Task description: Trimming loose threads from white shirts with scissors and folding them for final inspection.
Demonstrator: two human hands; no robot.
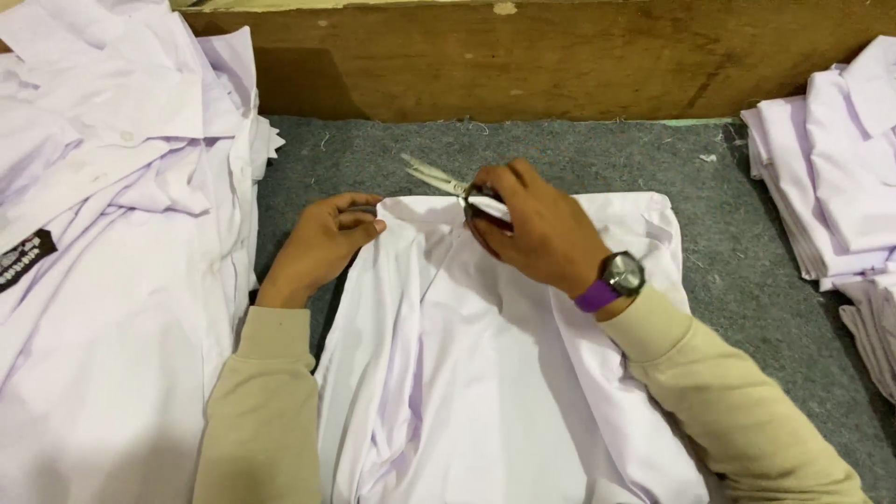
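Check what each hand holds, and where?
Right hand holds thread snips by the handle end, blades pointing away. Left hand pinches the white shirt at its top edge.

One label (25, 259) is visible: a small, dark, roughly rectangular tag with pale markings, lying tilted at the far left edge of the scene on the white garments (112, 233) heaped on the left. It is partly cut off by the frame edge. No packages, signs or screens appear.

Shirt (504, 373) between two shirt piles (112, 280)
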